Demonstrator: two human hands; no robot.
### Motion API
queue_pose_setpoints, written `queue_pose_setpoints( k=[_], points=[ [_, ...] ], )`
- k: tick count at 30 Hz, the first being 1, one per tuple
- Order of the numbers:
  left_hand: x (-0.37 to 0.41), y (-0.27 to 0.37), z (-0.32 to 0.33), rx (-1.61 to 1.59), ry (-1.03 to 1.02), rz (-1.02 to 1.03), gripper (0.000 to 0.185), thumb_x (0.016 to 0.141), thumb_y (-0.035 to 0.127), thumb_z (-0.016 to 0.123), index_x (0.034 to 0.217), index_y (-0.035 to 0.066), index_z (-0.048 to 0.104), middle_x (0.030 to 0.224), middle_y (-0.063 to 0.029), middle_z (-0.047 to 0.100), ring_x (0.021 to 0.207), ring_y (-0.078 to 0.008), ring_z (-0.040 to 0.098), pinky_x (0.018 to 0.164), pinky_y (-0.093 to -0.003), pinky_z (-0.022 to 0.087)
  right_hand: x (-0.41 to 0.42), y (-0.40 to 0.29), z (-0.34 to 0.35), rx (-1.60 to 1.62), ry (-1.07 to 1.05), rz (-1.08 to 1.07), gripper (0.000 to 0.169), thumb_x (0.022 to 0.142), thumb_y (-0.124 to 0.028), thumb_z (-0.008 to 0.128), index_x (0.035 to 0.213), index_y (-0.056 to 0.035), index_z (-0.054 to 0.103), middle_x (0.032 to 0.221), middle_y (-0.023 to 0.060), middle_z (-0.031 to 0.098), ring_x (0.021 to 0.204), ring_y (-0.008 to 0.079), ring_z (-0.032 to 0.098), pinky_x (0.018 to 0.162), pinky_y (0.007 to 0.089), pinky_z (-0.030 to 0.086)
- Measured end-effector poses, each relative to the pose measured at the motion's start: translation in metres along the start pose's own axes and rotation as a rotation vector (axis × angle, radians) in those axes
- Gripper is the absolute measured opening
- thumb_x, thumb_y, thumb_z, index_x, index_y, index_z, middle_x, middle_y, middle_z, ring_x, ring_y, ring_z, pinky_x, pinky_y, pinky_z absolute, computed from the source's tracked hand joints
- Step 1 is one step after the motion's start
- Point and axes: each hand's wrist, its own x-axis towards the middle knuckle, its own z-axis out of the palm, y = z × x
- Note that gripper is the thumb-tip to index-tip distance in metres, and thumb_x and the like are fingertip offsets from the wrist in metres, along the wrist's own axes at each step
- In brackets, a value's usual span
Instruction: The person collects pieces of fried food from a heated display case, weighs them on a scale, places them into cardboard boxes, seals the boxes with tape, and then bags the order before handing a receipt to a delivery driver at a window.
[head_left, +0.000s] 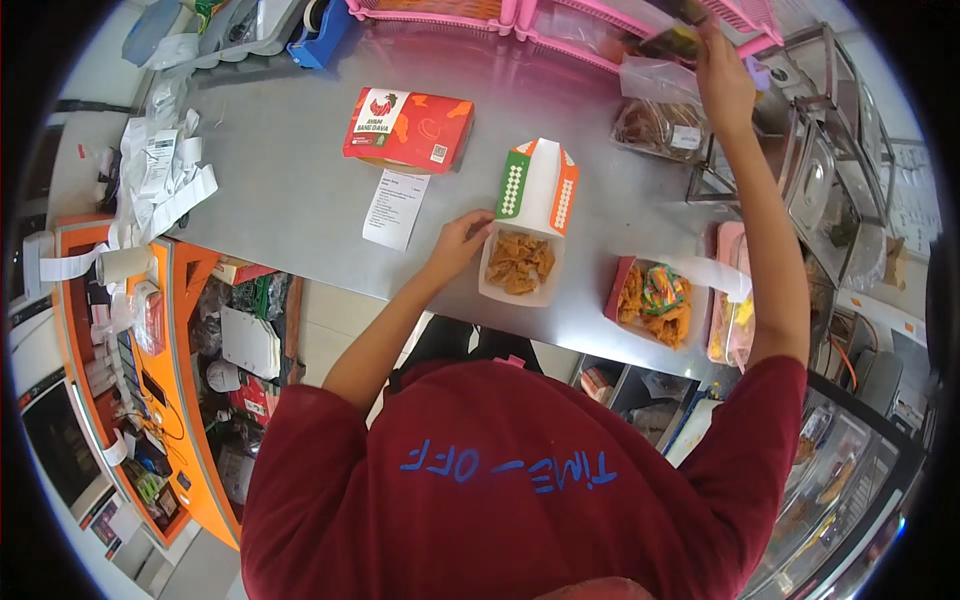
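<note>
My left hand (459, 244) touches the left side of an open paper food box (546, 294), near the fold of its raised lid; brown fried pieces (519, 262) lie inside. At the upper right, my right hand (724, 82) reaches to the pink plastic baskets (577, 45), its fingers on a dark, partly blurred packet (679, 41). Below that arm, a second open box (621, 289) holds fried chicken (667, 322) with a colourful sachet (661, 289) on top. A closed red box (412, 124) sits at the back, partly over a printed receipt (394, 214).
The steel table (285, 172) bears a blue tape dispenser (322, 37) and a heap of receipts (161, 165) at the left. A bag of brown food (660, 127), a metal rack (817, 165) and a pink container (731, 300) stand at the right.
</note>
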Motion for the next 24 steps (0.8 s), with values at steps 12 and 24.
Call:
queue_pose_setpoints(
  k=[12, 24],
  points=[
    [0.013, -0.02, -0.005, -0.232, -0.052, -0.042, 0.022, 0.09, 0.017, 0.052, 0.105, 0.001, 0.056, 0.085, -0.0034, 0.059, 0.077, -0.0087, 0.056, 0.062, -0.0233, 0.05, -0.162, -0.218, -0.108, 0.53, -0.615, 0.263, 0.01, 0.079, -0.006, 0.055, 0.087, -0.0014, 0.051, 0.096, 0.0155, 0.051, 0.095, 0.0329, 0.051, 0.077, 0.0404, 0.044],
    [0.074, -0.02, 0.029, -0.192, -0.12, 0.099, 0.026, 0.088, 0.017, 0.051, 0.108, 0.003, 0.059, 0.079, 0.001, 0.057, 0.061, -0.005, 0.045, 0.052, -0.02, 0.036, -0.189, -0.156, -0.19, 0.266, -0.234, 0.38, 0.043, 0.077, -0.02, 0.062, 0.116, -0.005, 0.051, 0.108, 0.0124, 0.053, 0.1, 0.0293, 0.052, 0.082, 0.0382, 0.046]
  ],
)
